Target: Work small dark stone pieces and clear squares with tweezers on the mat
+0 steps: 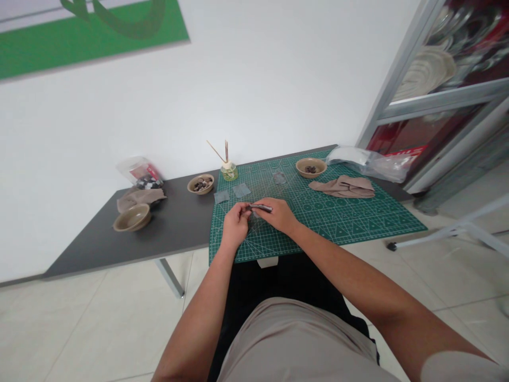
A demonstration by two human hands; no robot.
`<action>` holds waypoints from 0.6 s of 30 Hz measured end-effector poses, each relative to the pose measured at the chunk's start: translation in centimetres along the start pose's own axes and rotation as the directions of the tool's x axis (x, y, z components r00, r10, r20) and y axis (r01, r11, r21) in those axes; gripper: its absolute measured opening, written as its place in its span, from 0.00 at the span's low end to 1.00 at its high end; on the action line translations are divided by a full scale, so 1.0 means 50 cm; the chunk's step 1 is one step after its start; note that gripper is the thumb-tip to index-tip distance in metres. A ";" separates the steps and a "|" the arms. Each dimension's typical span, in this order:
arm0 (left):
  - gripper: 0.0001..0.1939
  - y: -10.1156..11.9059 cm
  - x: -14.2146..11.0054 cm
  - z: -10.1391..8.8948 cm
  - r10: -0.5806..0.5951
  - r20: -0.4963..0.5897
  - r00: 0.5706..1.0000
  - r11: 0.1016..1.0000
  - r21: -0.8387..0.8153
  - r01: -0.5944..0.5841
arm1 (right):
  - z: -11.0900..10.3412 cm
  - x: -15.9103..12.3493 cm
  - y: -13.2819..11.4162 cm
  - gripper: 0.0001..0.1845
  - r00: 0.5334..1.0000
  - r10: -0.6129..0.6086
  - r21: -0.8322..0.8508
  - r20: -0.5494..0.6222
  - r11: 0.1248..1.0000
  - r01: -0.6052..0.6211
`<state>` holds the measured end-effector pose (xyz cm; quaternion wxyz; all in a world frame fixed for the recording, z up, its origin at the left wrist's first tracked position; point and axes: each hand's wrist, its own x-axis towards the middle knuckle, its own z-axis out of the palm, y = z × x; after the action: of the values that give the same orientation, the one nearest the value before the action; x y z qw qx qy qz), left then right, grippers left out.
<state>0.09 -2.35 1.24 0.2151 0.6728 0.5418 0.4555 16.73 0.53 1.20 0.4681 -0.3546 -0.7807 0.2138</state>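
My right hand [277, 213] is closed around a slim dark tool [263, 208], its pale-edged end pointing right; its exact kind is too small to tell. At its left end, my left hand [236, 222] is closed in a pinch, with the fingertips meeting those of the right. What the left fingers hold is hidden. Both hands are above the green cutting mat [334, 217]. Just beyond them lie small clear plastic bags: one bag [221, 197] at the left, another bag [241, 190] beside it, and a third bag [279, 178] farther back.
A bowl of brown and dark pieces [201, 184] stands left of a reed diffuser [229, 171]. Another bowl [311, 168] holds a few dark pieces, near a brown cloth [345, 187] and plastic wrapping [369, 162]. Far left are a tan bowl [132, 218], a cloth [139, 198] and a bag [141, 172].
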 end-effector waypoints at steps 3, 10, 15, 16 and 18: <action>0.11 -0.002 0.000 0.000 0.005 0.009 1.000 1.000 -0.005 -0.005 | -0.002 0.001 -0.003 0.07 1.000 -0.001 0.017 0.018 1.000 0.001; 0.11 0.001 0.001 0.000 -0.015 0.010 1.000 0.999 -0.031 0.015 | -0.004 0.000 -0.005 0.07 1.000 0.009 0.000 0.016 1.000 -0.009; 0.11 0.000 0.000 -0.001 -0.002 0.013 1.000 1.000 -0.004 0.002 | -0.003 0.000 -0.005 0.06 0.999 -0.028 -0.019 0.038 0.999 0.029; 0.12 0.000 -0.001 -0.001 -0.004 0.009 1.000 1.000 -0.009 0.004 | -0.003 0.000 -0.005 0.06 0.999 -0.024 -0.022 0.024 0.999 0.024; 0.12 0.000 -0.001 -0.001 -0.011 0.000 1.000 1.000 -0.017 0.011 | -0.002 -0.001 -0.004 0.05 1.000 -0.014 -0.029 -0.001 0.999 0.014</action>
<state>0.04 -2.40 1.26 0.2236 0.6679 0.5416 0.4589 16.74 0.37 1.36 0.4647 -0.3560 -0.7860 0.1991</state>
